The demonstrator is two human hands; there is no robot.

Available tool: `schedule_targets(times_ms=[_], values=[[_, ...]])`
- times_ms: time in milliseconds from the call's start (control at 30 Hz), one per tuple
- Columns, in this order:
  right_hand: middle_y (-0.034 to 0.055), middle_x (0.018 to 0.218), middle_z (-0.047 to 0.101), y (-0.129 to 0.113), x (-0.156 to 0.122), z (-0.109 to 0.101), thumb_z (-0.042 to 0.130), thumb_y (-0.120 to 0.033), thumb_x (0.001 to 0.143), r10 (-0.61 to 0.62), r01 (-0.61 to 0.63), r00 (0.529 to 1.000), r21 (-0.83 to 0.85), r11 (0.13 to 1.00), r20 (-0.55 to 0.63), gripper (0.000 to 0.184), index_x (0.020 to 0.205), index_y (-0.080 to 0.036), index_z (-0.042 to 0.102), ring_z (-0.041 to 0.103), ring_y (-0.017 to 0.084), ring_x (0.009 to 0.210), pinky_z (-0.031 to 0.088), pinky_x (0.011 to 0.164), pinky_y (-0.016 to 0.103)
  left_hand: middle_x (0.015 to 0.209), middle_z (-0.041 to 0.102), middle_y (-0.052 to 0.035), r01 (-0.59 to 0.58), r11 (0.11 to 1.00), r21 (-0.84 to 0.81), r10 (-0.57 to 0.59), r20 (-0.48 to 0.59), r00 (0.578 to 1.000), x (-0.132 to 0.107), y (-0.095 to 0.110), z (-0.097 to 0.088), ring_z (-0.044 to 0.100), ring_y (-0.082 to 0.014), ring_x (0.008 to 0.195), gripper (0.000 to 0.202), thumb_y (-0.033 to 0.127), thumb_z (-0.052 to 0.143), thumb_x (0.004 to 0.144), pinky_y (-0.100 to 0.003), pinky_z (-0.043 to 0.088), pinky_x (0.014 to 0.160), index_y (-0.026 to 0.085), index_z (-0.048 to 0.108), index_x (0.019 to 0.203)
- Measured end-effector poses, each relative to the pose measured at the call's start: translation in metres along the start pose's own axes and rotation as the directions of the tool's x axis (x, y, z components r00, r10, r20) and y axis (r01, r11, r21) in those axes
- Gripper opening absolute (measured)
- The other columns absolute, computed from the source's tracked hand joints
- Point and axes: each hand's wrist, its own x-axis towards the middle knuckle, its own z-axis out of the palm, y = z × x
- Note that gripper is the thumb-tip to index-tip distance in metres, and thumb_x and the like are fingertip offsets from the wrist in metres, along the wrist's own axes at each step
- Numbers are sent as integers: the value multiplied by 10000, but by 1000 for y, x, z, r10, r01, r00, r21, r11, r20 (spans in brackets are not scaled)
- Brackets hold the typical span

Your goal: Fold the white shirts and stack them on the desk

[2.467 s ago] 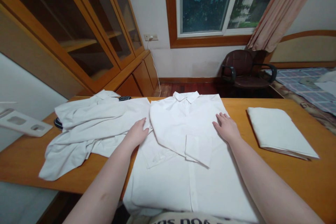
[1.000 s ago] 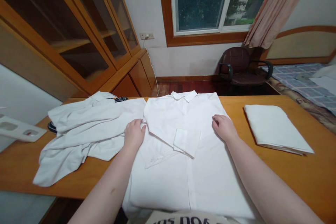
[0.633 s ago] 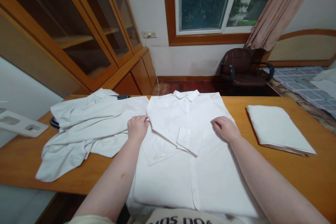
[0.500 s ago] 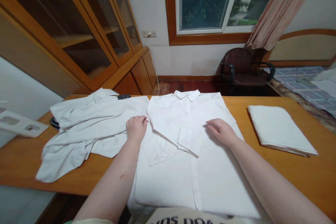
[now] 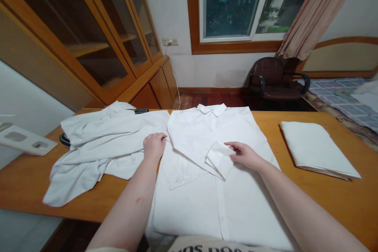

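A white collared shirt [image 5: 233, 201] lies flat on the wooden table [image 5: 348, 197], collar away from me, with one sleeve folded across its chest. My right hand [image 5: 243, 154] pinches that sleeve's cuff [image 5: 219, 157] and lifts its edge. My left hand [image 5: 154, 145] is curled shut, gripping the fabric at the shirt's left shoulder edge.
A heap of crumpled white shirts [image 5: 94, 141] lies on the table to the left. A folded white shirt [image 5: 315, 147] lies to the right. A white plastic object [image 5: 25, 141] sits at the far left edge. Beyond the table stand a glass-fronted cabinet [image 5: 88, 35], a brown chair [image 5: 273, 76] and a bed [image 5: 351, 98].
My right hand slid left from the shirt's right shoulder to the folded sleeve and took hold of the cuff, raising it. My left hand curled shut on the shoulder edge and stayed there.
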Motion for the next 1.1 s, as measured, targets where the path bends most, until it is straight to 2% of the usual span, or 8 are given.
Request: schedule_targets(times_ms=[67, 167, 267, 433, 700, 833, 967, 1100], values=[[45, 900, 632, 1, -5, -14, 576, -242, 708, -18, 17, 1000, 43, 999, 7, 306, 991, -177, 674, 583, 180, 783, 466, 702, 294, 897, 700, -23, 1, 1000, 3, -1, -4, 1000, 0, 0, 1, 581, -237, 872, 211, 206, 490, 785, -361, 377, 782, 258, 684, 852], [44, 833, 624, 4, -13, -40, 599, -265, 698, -77, 80, 993, 24, 997, -88, 109, 722, -183, 668, 574, 200, 832, 444, 781, 312, 897, 700, -19, 2, 1000, 3, -2, -12, 1000, 0, 0, 2, 578, -239, 877, 208, 200, 489, 781, -362, 370, 789, 258, 681, 837], [46, 767, 607, 9, -21, -63, 662, -329, 658, -75, 96, 979, 103, 990, -190, 150, 633, -182, 642, 571, 189, 738, 446, 716, 305, 899, 698, -21, 7, 1000, 1, -7, -12, 1000, 0, 0, 2, 574, -242, 886, 201, 206, 490, 782, -368, 365, 796, 259, 678, 831], [81, 787, 628, 15, -40, -83, 716, -430, 636, -35, 60, 985, 151, 987, -167, 254, 613, -183, 660, 597, 204, 738, 462, 710, 316, 906, 694, -35, 19, 1000, -12, -19, 17, 1000, 0, 3, -1, 574, -240, 894, 208, 216, 488, 787, -377, 361, 821, 257, 683, 848], [80, 939, 698, 29, -71, -71, 602, -324, 749, -19, 19, 1000, -218, 976, 3, 155, 748, -242, 734, 634, 250, 902, 480, 855, 388, 913, 703, -26, 17, 1000, -10, -17, 27, 999, -2, 7, -7, 576, -242, 906, 227, 206, 483, 768, -382, 362, 872, 257, 700, 815], [57, 974, 708, 36, -74, -74, 507, -277, 801, 49, -65, 998, -388, 919, -51, 241, 851, -259, 742, 640, 244, 920, 488, 863, 403, 915, 703, -36, 28, 999, -27, -28, 13, 1000, -2, 7, -7, 579, -236, 913, 241, 214, 459, 792, -375, 354, 905, 243, 695, 834], [64, 985, 704, 13, -66, -73, 479, -294, 833, 54, -105, 992, -513, 852, -112, 263, 940, -233, 712, 636, 242, 922, 495, 838, 386, 928, 706, -74, 68, 998, 1, -68, 21, 997, 0, 8, -3, 593, -257, 905, 329, 304, 384, 874, -417, 342, 924, 222, 688, 968], [84, 1136, 658, -24, -53, -36, 453, -339, 874, -10, 7, 1000, -558, 830, -2, 325, 1095, -226, 663, 603, 241, 1038, 471, 900, 380, 953, 707, -80, 79, 997, -19, -77, 70, 995, 2, 8, 0, 585, -274, 957, 326, 357, 432, 862, -472, 290, 984, 227, 692, 1008]])
